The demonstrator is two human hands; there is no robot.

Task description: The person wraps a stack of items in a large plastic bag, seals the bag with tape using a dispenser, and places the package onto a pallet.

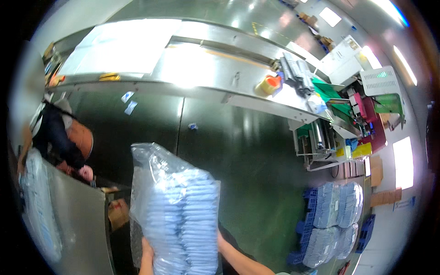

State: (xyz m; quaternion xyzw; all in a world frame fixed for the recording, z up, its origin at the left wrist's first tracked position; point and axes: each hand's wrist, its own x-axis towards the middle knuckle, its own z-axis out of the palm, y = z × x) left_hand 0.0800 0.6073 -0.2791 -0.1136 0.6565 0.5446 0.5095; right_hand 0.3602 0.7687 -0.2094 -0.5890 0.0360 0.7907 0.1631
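You hold the bag (175, 211) near you, mid-scene, its long axis running near to far, the loose end pointing far and slightly left. It is clear, glossy, crinkled plastic around two columns of stacked, flat, pale-blue packs (199, 220). Your left hand (146, 252) and right hand (222, 243) are apart, clamped on its opposite sides. Left of it stands one smooth metal table (85, 220); to the right, four ribbed bundles (326, 206) sit on a blue pallet (310, 206). Farther off, three scraps (130, 108) dot the glossy green floor (256, 174).
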